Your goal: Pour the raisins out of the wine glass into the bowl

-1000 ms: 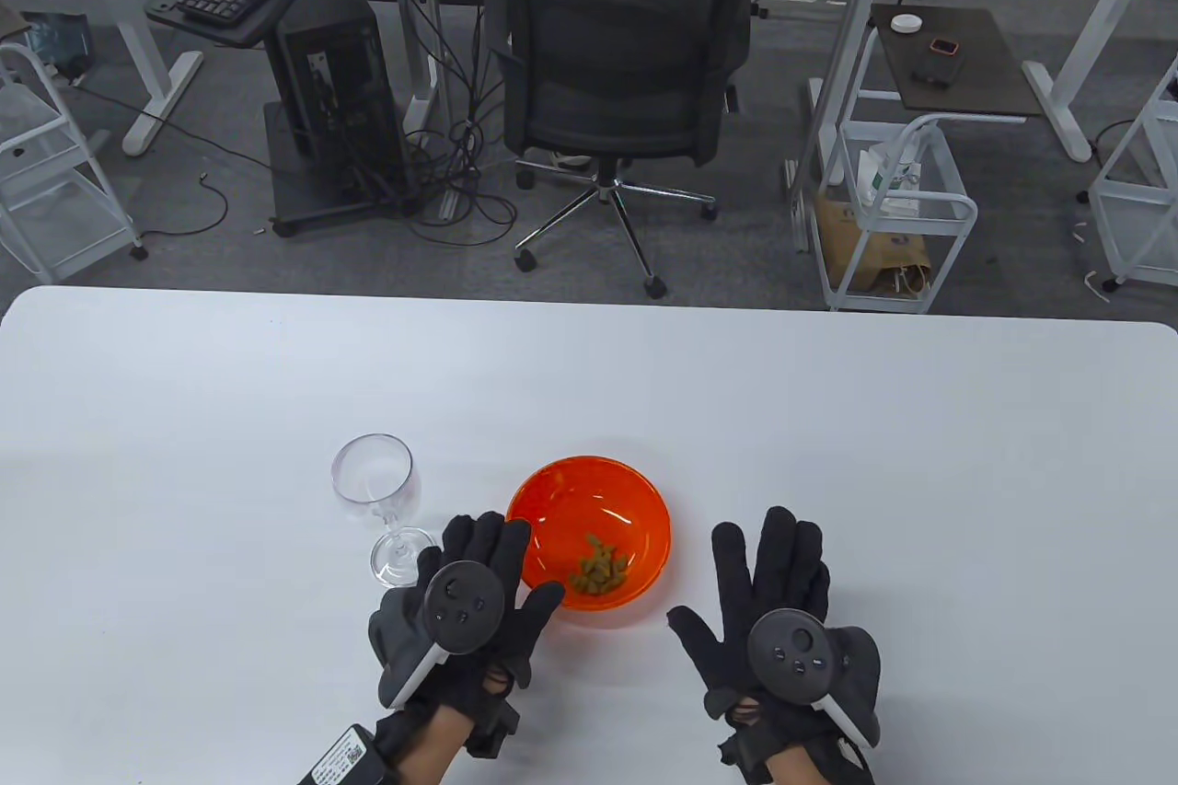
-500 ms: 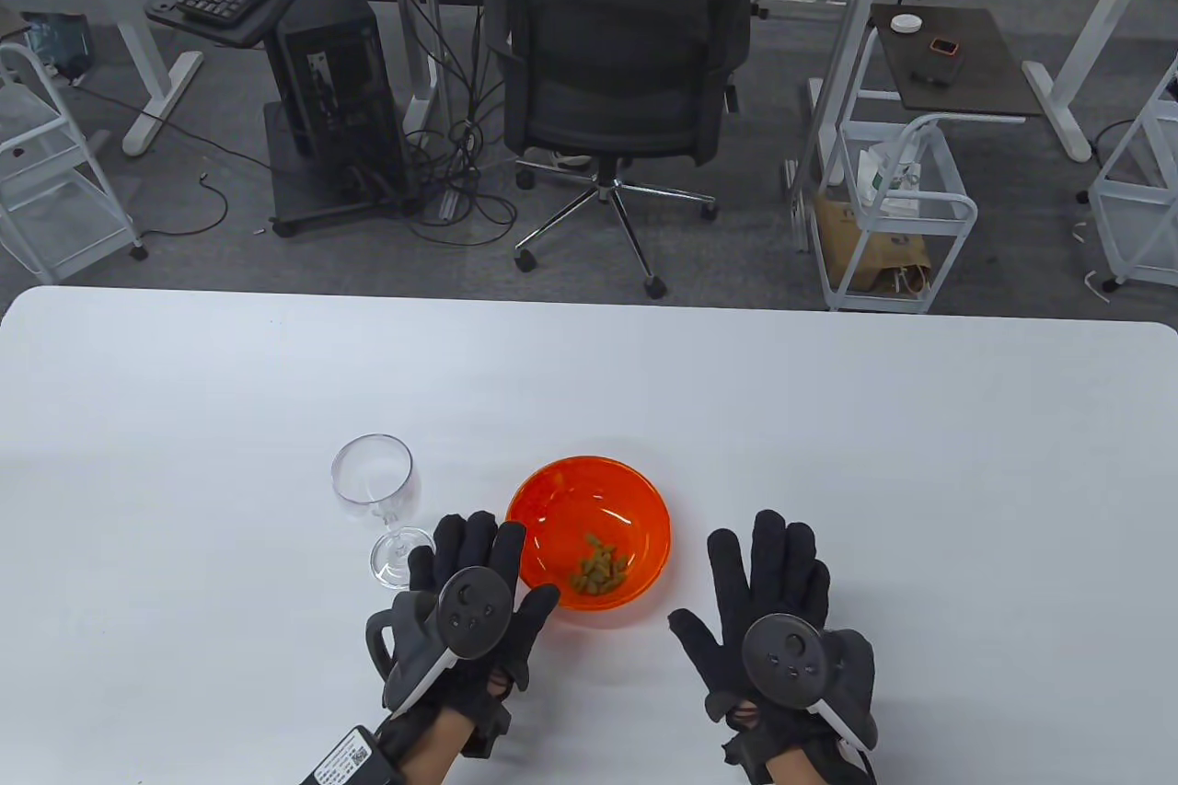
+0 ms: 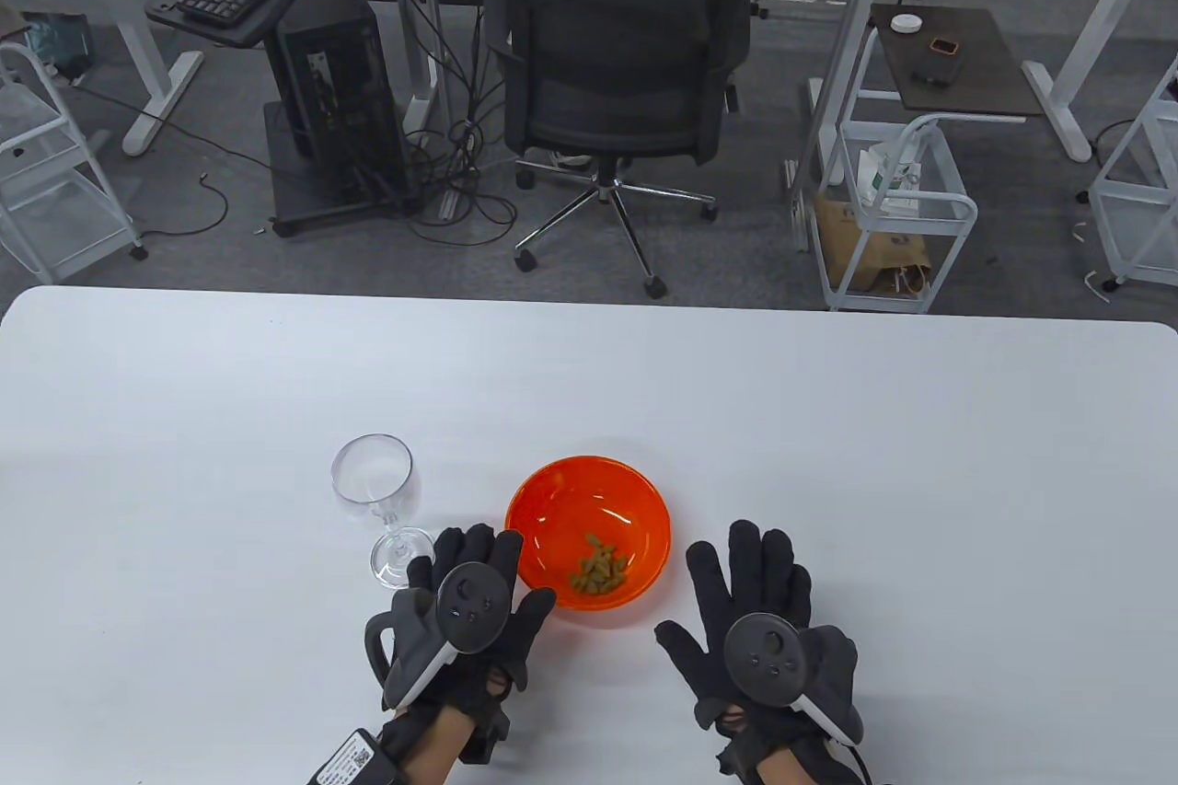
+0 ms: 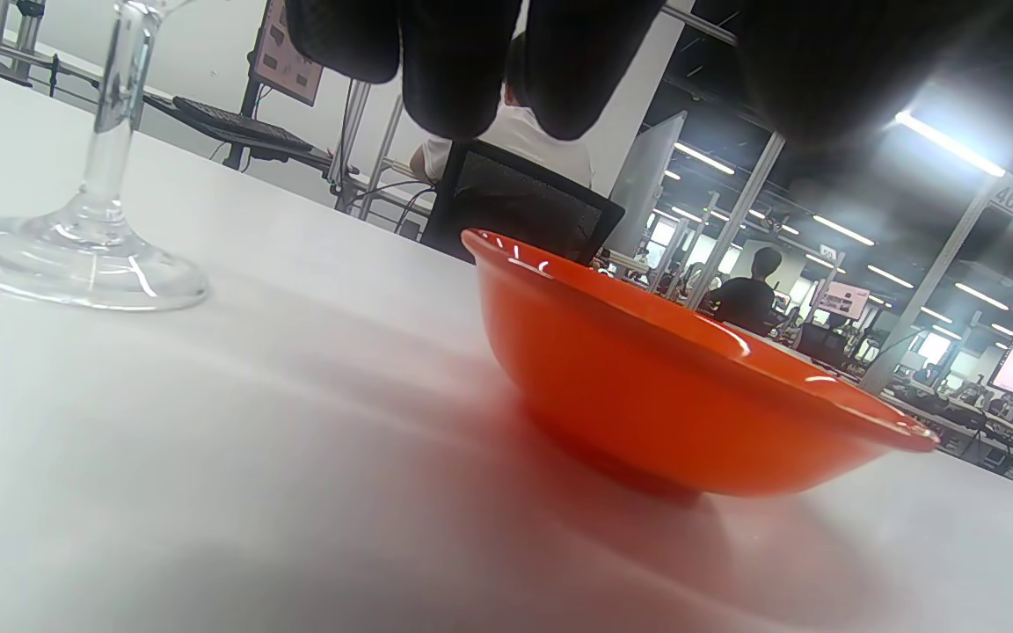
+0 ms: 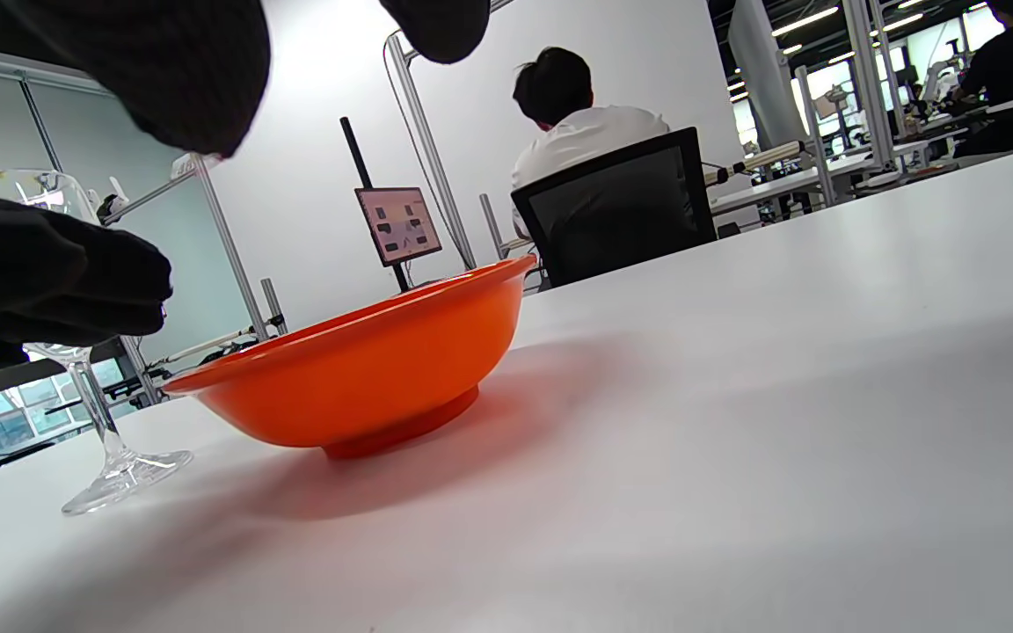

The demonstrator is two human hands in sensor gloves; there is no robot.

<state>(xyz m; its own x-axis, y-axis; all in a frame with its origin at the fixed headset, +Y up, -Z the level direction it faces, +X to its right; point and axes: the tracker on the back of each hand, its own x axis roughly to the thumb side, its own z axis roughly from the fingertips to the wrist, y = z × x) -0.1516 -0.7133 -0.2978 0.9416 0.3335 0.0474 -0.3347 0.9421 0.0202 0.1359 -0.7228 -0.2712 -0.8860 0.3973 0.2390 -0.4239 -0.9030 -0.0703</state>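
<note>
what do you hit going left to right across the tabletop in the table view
wine glass → left hand → orange bowl holding the raisins → right hand. The left hand's fingertips overlap the glass's foot and the bowl's rim in that view, but its middle lies between them.

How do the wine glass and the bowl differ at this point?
The wine glass is clear and looks empty; the bowl is orange and holds the raisins. The glass stands tall on a stem and foot; the bowl sits low and wide. Both stand upright on the table, apart, with neither hand holding them.
</note>
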